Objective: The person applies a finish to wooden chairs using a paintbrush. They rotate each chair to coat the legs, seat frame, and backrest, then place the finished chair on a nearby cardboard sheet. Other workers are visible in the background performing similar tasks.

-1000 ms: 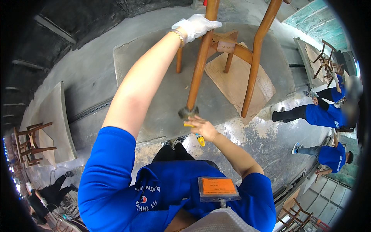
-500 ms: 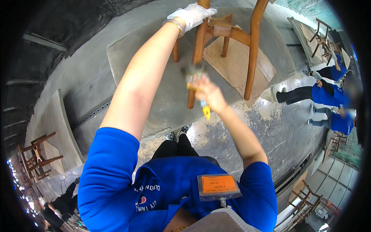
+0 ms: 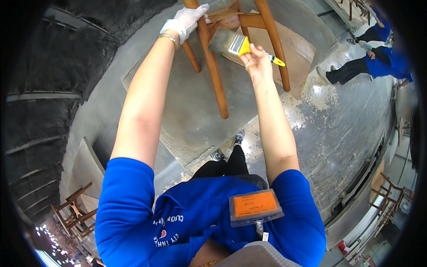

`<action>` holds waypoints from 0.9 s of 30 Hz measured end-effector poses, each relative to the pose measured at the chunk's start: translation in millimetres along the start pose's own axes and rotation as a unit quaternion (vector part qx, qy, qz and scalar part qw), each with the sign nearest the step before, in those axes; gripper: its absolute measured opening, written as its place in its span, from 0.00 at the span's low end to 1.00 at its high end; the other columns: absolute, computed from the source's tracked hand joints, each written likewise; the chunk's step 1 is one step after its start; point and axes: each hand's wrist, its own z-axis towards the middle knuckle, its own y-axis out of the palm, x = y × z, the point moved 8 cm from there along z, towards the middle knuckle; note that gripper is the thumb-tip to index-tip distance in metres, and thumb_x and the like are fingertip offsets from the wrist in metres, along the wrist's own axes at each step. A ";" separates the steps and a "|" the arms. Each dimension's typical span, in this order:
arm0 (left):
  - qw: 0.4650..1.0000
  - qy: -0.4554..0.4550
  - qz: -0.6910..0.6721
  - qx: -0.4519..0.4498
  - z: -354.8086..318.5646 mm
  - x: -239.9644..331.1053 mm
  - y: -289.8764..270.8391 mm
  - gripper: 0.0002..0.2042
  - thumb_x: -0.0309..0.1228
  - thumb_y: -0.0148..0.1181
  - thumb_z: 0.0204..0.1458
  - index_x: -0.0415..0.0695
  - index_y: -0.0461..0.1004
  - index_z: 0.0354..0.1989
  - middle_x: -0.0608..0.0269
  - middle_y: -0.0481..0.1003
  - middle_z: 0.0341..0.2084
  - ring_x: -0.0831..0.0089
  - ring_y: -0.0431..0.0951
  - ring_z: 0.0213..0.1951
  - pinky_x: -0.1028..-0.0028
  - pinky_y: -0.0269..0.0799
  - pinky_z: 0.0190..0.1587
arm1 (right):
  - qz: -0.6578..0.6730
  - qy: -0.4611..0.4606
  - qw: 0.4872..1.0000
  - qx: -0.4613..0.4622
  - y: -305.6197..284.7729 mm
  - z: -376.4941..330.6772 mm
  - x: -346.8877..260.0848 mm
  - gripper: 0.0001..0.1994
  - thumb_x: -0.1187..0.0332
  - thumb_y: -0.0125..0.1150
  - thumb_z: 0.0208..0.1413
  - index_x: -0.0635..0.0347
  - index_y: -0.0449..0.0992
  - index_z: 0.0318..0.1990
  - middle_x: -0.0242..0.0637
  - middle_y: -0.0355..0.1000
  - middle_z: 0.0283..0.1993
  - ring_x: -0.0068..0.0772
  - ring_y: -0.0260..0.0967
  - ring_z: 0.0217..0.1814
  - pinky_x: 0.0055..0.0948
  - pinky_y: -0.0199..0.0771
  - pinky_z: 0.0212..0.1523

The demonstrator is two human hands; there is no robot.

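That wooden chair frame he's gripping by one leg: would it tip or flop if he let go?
The chair frame looks rigid, solid wood. It stands tilted, steadied by the gloved left hand, so it would probably topple. Its glossy legs may be slippery.

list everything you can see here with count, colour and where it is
wooden chair: one, brown, upside-down legs at top centre, over the platform
paintbrush: one, yellow handle, grey bristles, at the chair frame
platform: one, grey, under the chair
board: one, tan, flat under the chair's right leg
floor: grey, worn and shiny, on the right
co-workers: two in part, blue tops, top right
other chairs: several, brown, lower left and right edges
badge: one, orange, on the blue shirt
left hand: white glove, grip on a chair leg
right hand: bare, holding the paintbrush
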 end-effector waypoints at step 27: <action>0.948 0.049 -0.165 0.268 -17.4 -20.0 44.0 0.15 0.37 0.63 0.66 0.36 0.72 0.46 0.59 0.78 0.25 0.65 0.86 0.34 0.66 0.79 0.55 | -0.255 -0.073 0.913 0.310 -269.3 -13.6 -200.9 0.08 0.80 0.63 0.58 0.53 0.73 0.35 0.33 0.79 0.48 0.30 0.76 0.44 0.35 0.80 0.37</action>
